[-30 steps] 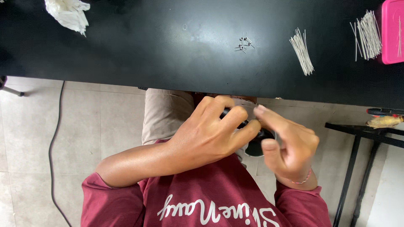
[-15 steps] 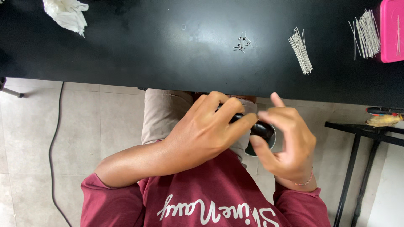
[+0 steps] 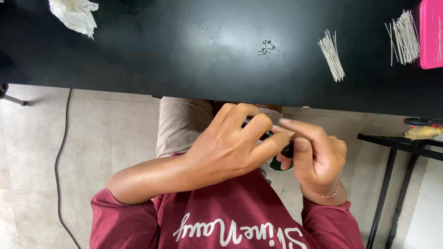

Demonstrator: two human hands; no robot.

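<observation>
left hand point(image 3: 230, 147) wrapped over small black round object point(image 3: 281, 159) | right hand point(image 3: 318, 157) fingers now closed back pinching it | regripped, held over lap

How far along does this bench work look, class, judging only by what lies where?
Done, it seems: a few small bent wire pieces lie together on the black table. In hand: both the left hand and right hand close on a small dark object, mostly hidden. Left: two bundles of straight wires lie untouched.
</observation>
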